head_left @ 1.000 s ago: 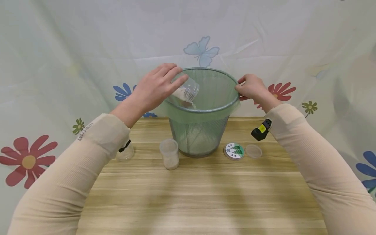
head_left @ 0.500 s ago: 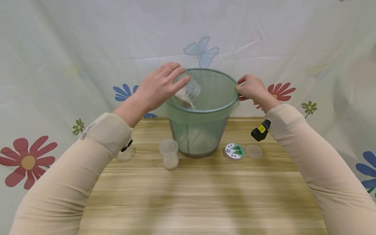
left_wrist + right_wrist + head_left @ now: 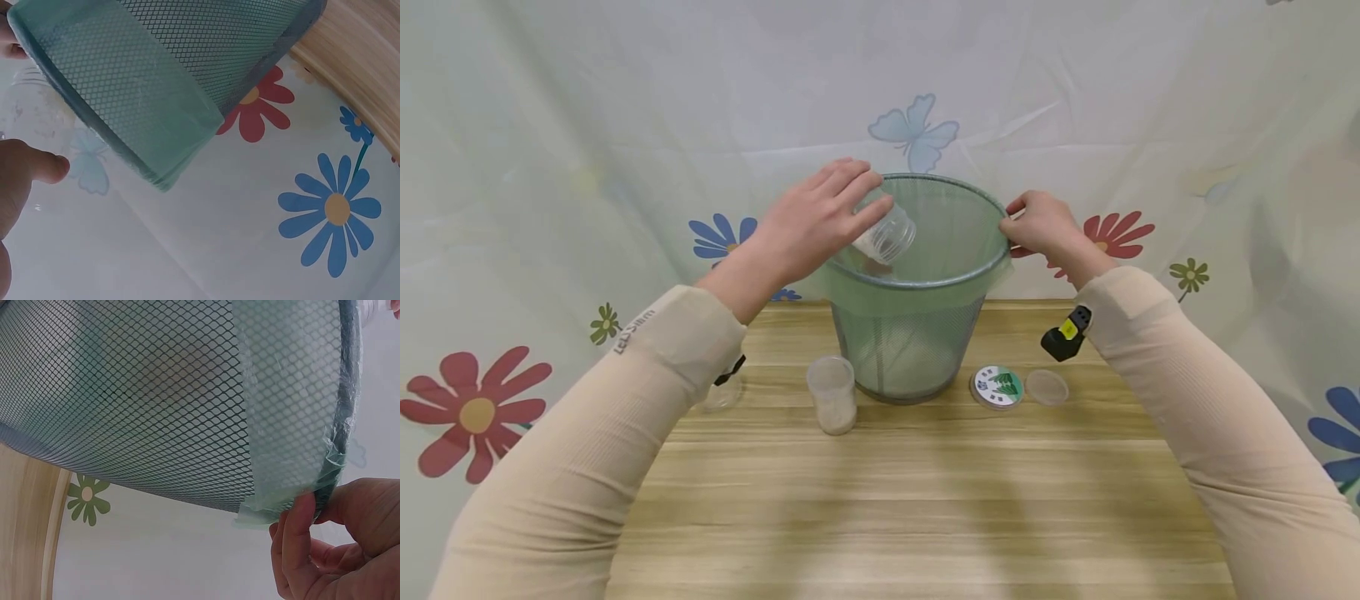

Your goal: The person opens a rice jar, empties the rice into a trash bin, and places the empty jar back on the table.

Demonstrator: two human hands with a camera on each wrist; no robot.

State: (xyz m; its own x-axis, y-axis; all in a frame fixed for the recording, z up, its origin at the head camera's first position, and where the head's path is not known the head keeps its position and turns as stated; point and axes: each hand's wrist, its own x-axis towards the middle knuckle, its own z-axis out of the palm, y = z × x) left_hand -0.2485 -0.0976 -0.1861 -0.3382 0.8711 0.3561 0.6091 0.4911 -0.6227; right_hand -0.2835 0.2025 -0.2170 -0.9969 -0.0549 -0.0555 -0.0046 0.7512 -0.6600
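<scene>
Tilted mouth-down over the near left rim of a mesh waste bin (image 3: 898,358) is a clear plastic jar (image 3: 897,237), gripped by my left hand (image 3: 811,218). Some whitish, loose contents lie in its lower side. A thin green bin liner (image 3: 958,229) lines the bin and folds over its rim. My right hand (image 3: 1047,223) pinches the rim and liner at the right; the right wrist view shows thumb and fingers (image 3: 299,531) on either side of it. In the left wrist view the see-through jar (image 3: 37,119) is faint beside the rim, and part of the hand is cut off.
A second clear jar (image 3: 832,396) with whitish contents stands upright before the bin. Right of the bin lie a round lid with a green-and-white label (image 3: 997,387) and a translucent disc (image 3: 1048,387). A clear round object (image 3: 724,395) is partly hidden by the left wrist. A printed curtain (image 3: 1075,100) hangs behind.
The left hand and tilted jar have shifted slightly right. Whitish material seen falling from the jar's mouth half a second ago is no longer clearly visible. The right hand stays at the rim.
</scene>
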